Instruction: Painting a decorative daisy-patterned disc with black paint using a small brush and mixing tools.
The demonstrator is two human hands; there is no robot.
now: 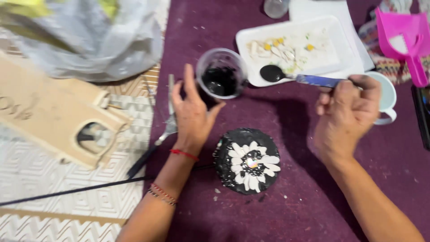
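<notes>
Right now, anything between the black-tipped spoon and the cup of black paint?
Nothing visible. The right hand holds the spoon with its black bowl just right of the clear cup, over the white tray's edge. The gap between them is open. The left hand sits at the cup's left side, away from that gap.

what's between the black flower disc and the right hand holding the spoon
Nothing. In the head view, only bare purple tablecloth with a few white crumbs lies between the black flower disc and the right hand.
</notes>
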